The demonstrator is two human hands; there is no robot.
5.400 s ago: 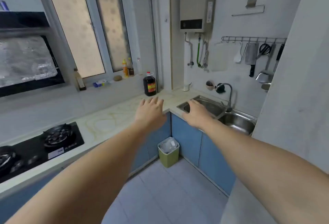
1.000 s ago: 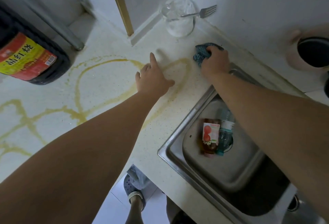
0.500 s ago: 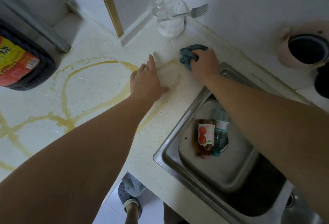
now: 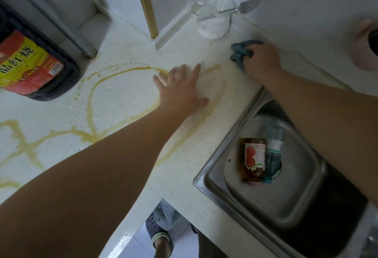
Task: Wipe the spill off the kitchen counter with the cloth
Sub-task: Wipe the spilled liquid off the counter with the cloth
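Observation:
Yellow-brown spill lines (image 4: pixel 90 98) loop across the pale speckled counter (image 4: pixel 126 48), running from the left edge toward the sink. My right hand (image 4: pixel 262 62) presses a bunched blue cloth (image 4: pixel 239 55) onto the counter near the back wall, just right of the spill's faint end. Flat on the counter with its fingers spread lies my left hand (image 4: pixel 181 89), on the spill's right loop, holding nothing.
A big dark bottle with a red and yellow label (image 4: pixel 30 65) stands at the left. A glass jar (image 4: pixel 213 16) with a fork (image 4: pixel 243 7) sits in the back corner. The steel sink (image 4: pixel 286 196) at the right holds two bottles (image 4: pixel 261 159). A pink holder (image 4: pixel 364 46) hangs on the wall.
Since 5 seconds ago I have come close to the counter and my right hand has taken the cloth. In the last second the cloth hand rubbed left and back right; the spill near it looks fainter.

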